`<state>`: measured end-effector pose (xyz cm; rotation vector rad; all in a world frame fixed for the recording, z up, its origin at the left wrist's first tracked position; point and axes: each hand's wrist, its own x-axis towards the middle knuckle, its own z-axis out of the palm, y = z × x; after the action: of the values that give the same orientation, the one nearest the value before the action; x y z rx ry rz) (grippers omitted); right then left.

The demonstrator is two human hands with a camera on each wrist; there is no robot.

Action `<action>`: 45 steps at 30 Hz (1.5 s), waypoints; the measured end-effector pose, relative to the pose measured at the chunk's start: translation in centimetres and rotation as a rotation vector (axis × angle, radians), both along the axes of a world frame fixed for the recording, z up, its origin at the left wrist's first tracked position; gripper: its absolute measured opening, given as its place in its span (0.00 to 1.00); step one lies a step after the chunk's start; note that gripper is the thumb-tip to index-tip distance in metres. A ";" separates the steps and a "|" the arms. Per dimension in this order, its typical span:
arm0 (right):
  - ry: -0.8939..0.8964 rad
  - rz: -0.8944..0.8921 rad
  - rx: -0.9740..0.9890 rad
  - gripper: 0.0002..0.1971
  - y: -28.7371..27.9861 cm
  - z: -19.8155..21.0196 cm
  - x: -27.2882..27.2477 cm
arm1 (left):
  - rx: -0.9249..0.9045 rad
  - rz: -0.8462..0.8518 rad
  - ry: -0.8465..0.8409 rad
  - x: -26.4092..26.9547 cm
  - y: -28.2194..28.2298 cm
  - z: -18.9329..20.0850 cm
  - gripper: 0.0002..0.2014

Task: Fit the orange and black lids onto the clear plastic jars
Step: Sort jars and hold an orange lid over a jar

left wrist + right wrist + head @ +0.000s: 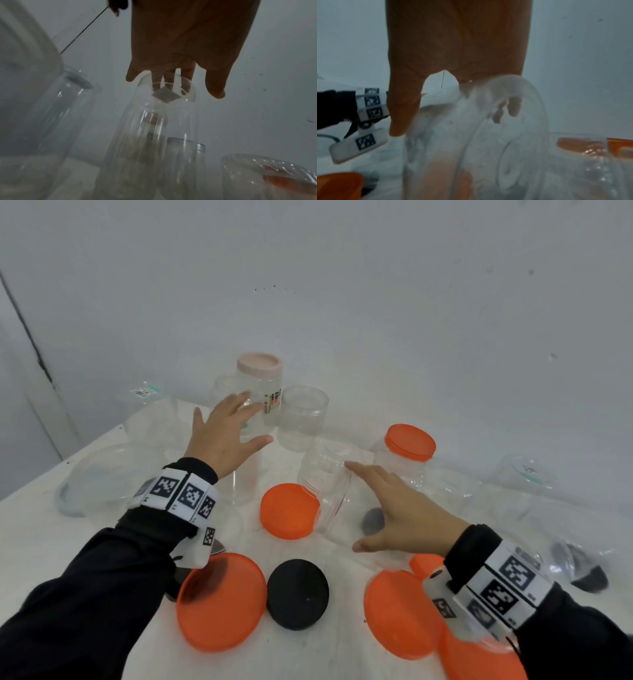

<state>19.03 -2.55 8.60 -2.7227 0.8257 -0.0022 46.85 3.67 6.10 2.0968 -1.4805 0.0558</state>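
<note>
Head view: nearest the camera, three large orange lids were seen lying flat on the white table (pixel 325 655), one at lower left (pixel 221 602), one at lower right (pixel 399 613), and a third (pixel 479 660) partly hidden under the right sleeve. A black lid (pixel 297 594) lay between the first two, just beside the left one. Farther in, a smaller orange lid (pixel 287 511) was seen touching or overlapped by the mouth of a clear jar lying on its side (pixel 327 484).

The right hand (pixel 406 513) was held over that tipped jar with fingers spread and straight. In the right wrist view the fingertips (pixel 514 108) were seen through the blurred wall of the jar (pixel 488 135); whether they touched it could not be told. Nothing was gripped.

The left hand (pixel 222 436) was stretched forward with fingers apart and thumb out, above a tall upright clear jar (pixel 245 474). In the left wrist view the open mouth of this jar (pixel 167 88) stood just under the fingers (pixel 216 86); no grip was shown.

Beyond the hands, an uncapped clear jar (pixel 303 417) stood upright beside a jar with a pale pink lid (pixel 260 385). To the right, a jar closed with an orange lid (pixel 407 450) stood near the wall. More clear containers were seen, blurred, at the far left and far right.
</note>
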 end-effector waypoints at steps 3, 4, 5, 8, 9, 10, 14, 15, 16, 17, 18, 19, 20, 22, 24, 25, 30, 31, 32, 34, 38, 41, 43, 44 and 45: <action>-0.184 -0.028 0.033 0.55 0.2 1.8 -2.2 | -0.045 0.041 -0.083 -1.2 0.5 1.6 0.29; -0.244 -0.044 0.041 0.54 0.2 2.5 -3.1 | -0.095 0.041 -0.088 -2.0 0.6 2.3 0.27; -0.296 -0.067 0.043 0.54 0.3 3.1 -4.0 | -0.163 0.021 -0.076 -3.2 0.7 2.8 0.25; -0.412 -0.177 0.020 0.55 0.4 5.0 -6.9 | -0.292 -0.139 0.052 -8.1 1.0 3.5 0.19; -0.443 -0.217 0.010 0.56 0.4 5.5 -7.9 | -0.289 -0.210 0.091 -10.1 1.1 3.5 0.18; -0.468 -0.252 -0.003 0.56 0.5 5.9 -9.0 | -0.263 -0.283 0.120 -12.0 1.2 3.3 0.17; -0.533 -0.372 -0.060 0.55 0.9 6.7 -13.2 | 0.021 -0.586 0.195 -18.6 0.7 1.2 0.15; -0.552 -0.396 -0.058 0.54 1.0 6.7 -14.3 | 0.108 -0.654 0.193 -19.9 0.4 0.4 0.16; -0.573 -0.415 -0.050 0.54 1.1 6.5 -15.2 | 0.189 -0.709 0.194 -21.1 0.1 -0.4 0.17; -0.594 -0.432 -0.040 0.54 1.3 6.4 -16.2 | 0.257 -0.750 0.199 -22.4 -0.3 -1.1 0.20; -0.614 -0.447 -0.034 0.54 1.4 6.2 -17.1 | 0.310 -0.781 0.204 -23.5 -0.7 -1.8 0.23; -0.629 -0.461 -0.033 0.54 1.6 6.0 -17.9 | 0.352 -0.805 0.193 -24.7 -1.0 -2.4 0.27; -0.641 -0.475 -0.033 0.54 1.7 5.8 -18.7 | 0.389 -0.827 0.159 -25.8 -1.4 -2.9 0.31; -0.655 -0.496 -0.031 0.54 2.1 5.5 -20.1 | 0.466 -0.859 0.062 -27.8 -2.1 -3.5 0.38; -0.659 -0.511 -0.023 0.53 2.5 5.1 -21.4 | 0.554 -0.849 -0.033 -29.3 -2.8 -4.0 0.44; -0.661 -0.517 -0.016 0.53 2.8 4.9 -22.0 | 0.581 -0.840 -0.074 -29.8 -3.1 -4.2 0.46; -0.695 -0.553 0.019 0.53 4.1 3.9 -24.8 | 0.679 -0.805 -0.204 -31.5 -3.8 -4.7 0.51; -0.697 -0.561 0.031 0.53 4.3 3.6 -25.2 | 0.697 -0.793 -0.215 -31.6 -3.8 -4.8 0.51; -0.701 -0.568 0.046 0.53 4.6 3.4 -25.6 | 0.705 -0.784 -0.225 -31.8 -3.8 -4.9 0.51; -0.714 -0.575 0.082 0.52 5.0 2.9 -26.3 | 0.696 -0.762 -0.241 -32.2 -3.6 -4.8 0.50; -0.696 -0.581 0.141 0.54 5.6 1.9 -27.1 | 0.628 -0.696 -0.163 -32.0 -3.5 -4.9 0.49; -0.719 -0.598 0.214 0.56 5.9 0.8 -27.0 | 0.544 -0.651 -0.034 -30.8 -2.8 -4.8 0.46; -0.725 -0.595 0.254 0.53 6.1 0.0 -26.3 | 0.500 -0.614 0.039 -29.3 -1.8 -4.4 0.46; -0.724 -0.591 0.273 0.49 6.3 -0.4 -25.9 | 0.479 -0.591 0.076 -28.5 -1.1 -4.0 0.48; -0.724 -0.583 0.303 0.45 6.5 -0.8 -25.3 | 0.454 -0.563 0.111 -27.7 -0.2 -3.5 0.50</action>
<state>-6.30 3.91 7.76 -1.8839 1.2006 -0.8464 19.16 3.45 2.59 1.8731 -2.0999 -0.6514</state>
